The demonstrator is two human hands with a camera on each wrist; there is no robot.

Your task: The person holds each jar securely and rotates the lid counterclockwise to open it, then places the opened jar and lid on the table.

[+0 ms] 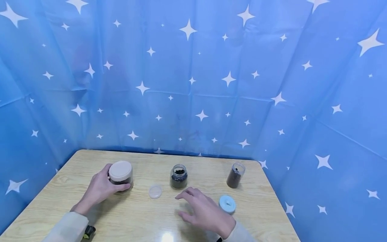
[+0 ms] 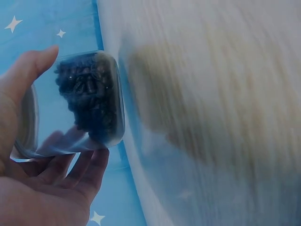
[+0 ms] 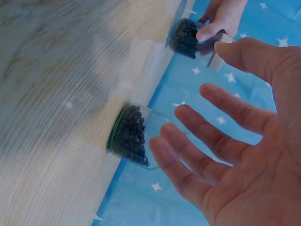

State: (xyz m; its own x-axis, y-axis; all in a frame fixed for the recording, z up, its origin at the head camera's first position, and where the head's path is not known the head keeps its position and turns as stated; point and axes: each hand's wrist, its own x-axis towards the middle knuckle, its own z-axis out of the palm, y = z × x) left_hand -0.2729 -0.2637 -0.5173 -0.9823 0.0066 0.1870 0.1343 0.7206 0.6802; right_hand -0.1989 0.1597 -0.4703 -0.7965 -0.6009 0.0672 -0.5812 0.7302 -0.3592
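Observation:
On the table's left side my left hand (image 1: 99, 188) grips a clear jar with a pale lid (image 1: 121, 170), fingers on one side and thumb on the other. Dark bean-like pieces (image 2: 91, 92) fill part of that jar in the left wrist view, close by the tabletop. My right hand (image 1: 205, 211) hovers over the table with loosely bent fingers, holding nothing. Just beyond its fingertips stands an uncapped glass jar (image 1: 178, 179) of dark pieces. A small translucent lid (image 1: 155, 192) lies between the two jars.
A taller uncapped clear jar (image 1: 234, 177) with dark contents stands at the right rear. In front of it, beside my right hand, lies a light-blue lid (image 1: 227, 203). Behind the wooden table (image 1: 145, 218) hangs a blue curtain (image 1: 193, 101) with white stars.

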